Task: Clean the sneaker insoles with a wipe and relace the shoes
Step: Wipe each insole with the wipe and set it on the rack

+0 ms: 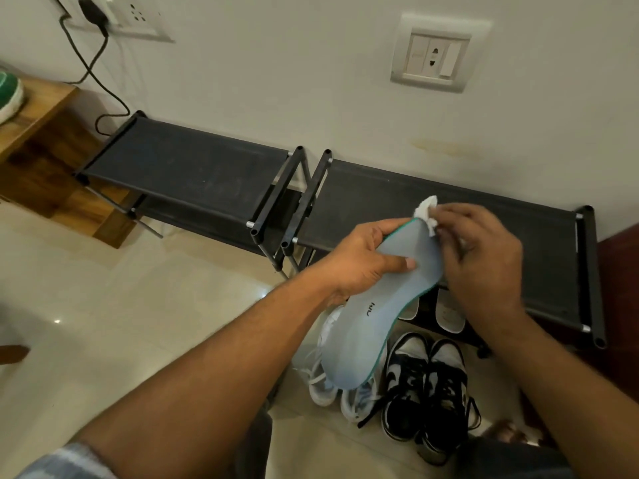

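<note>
Insole [373, 326], smooth grey, teal-edged; crumpled white wipe [427, 216] at toe.

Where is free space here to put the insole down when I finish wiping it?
The left shoe rack has a bare top, between the wooden cabinet and the right shoe rack, also bare on top. The floor tiles left of the white sneakers are free. Crowded: below the insole, where they meet the black-and-white sneakers.

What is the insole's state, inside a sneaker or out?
Out. The left hand grips the light blue insole in the air above the white sneakers, and the right hand presses a wipe at its far end.
</note>
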`<action>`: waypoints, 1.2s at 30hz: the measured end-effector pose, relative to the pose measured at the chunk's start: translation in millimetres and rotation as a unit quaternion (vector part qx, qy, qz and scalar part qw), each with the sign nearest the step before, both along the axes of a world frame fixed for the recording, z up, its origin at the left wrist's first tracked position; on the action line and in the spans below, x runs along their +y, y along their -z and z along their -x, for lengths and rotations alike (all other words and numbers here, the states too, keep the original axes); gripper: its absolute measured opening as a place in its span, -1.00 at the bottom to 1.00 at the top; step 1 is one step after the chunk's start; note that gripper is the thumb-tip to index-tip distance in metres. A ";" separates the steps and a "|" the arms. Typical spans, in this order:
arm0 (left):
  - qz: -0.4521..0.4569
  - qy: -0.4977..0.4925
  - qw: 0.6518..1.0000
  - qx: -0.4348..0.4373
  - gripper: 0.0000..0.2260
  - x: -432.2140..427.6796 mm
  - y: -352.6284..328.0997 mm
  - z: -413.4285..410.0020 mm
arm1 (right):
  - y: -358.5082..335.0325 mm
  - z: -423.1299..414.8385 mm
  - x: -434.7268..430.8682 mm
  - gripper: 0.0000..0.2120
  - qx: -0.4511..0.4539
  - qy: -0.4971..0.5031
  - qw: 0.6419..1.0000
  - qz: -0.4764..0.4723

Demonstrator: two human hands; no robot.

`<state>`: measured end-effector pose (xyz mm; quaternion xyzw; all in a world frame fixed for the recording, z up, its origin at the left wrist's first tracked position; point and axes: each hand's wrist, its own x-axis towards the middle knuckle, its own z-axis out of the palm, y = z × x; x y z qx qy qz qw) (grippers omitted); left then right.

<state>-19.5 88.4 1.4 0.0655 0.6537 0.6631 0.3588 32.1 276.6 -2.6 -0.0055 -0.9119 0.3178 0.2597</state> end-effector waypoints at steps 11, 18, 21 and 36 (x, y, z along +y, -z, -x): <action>-0.004 0.011 1.000 -0.015 -0.55 -1.0 -1.3 -4.0 | 5.4 -11.6 -11.6 -0.69 0.011 -0.072 0.996 -0.053; -0.018 -0.013 1.000 -0.001 -0.46 -0.1 -4.1 0.3 | 0.7 -4.6 1.9 -0.73 0.009 -0.002 1.000 0.014; -0.019 -0.013 1.000 0.006 -0.45 -3.4 -2.8 2.5 | -2.5 -7.8 2.4 -0.77 0.016 -0.030 0.999 0.004; 0.001 -0.082 0.997 -0.015 -0.64 -2.4 4.9 6.0 | 9.7 -8.1 -12.2 -0.64 -0.033 -0.069 0.995 -0.058</action>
